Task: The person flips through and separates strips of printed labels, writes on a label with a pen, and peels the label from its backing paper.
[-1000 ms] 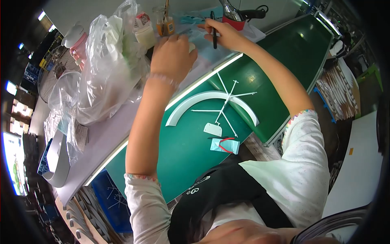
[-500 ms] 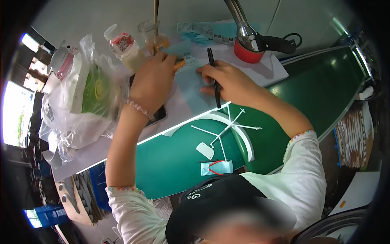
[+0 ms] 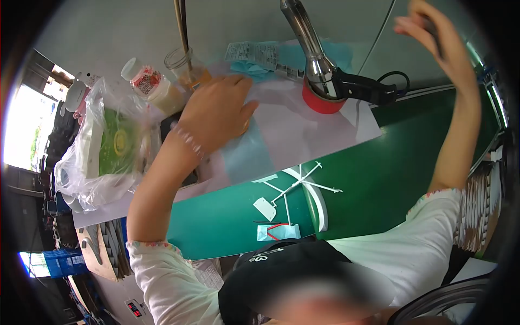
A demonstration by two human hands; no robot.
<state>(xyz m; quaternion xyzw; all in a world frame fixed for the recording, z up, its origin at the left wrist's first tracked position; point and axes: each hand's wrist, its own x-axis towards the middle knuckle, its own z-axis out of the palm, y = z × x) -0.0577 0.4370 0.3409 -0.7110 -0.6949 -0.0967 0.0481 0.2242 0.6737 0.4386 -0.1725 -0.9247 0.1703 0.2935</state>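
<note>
My left hand is over the blue sheet on the pale work board, beside a glass jar. Its fingers are bent, and a small orange piece shows below the thumb; the palm hides the rest. My right hand is raised at the upper right, away from the board, blurred by motion. Its fingers are closed on a slim black pen. Closer to me on the green surface lie a white branched plastic frame and a small light-blue packet with red lines.
A black-handled heat gun stands nose down in a red ring. The glass jar holds sticks, beside a white bottle. A plastic bag fills the left. Printed labels lie at the back.
My right hand has swung up and to the right with the black pen, off the blue sheet. My left hand has turned slightly, staying near the jar. The whole view has shifted a little.
</note>
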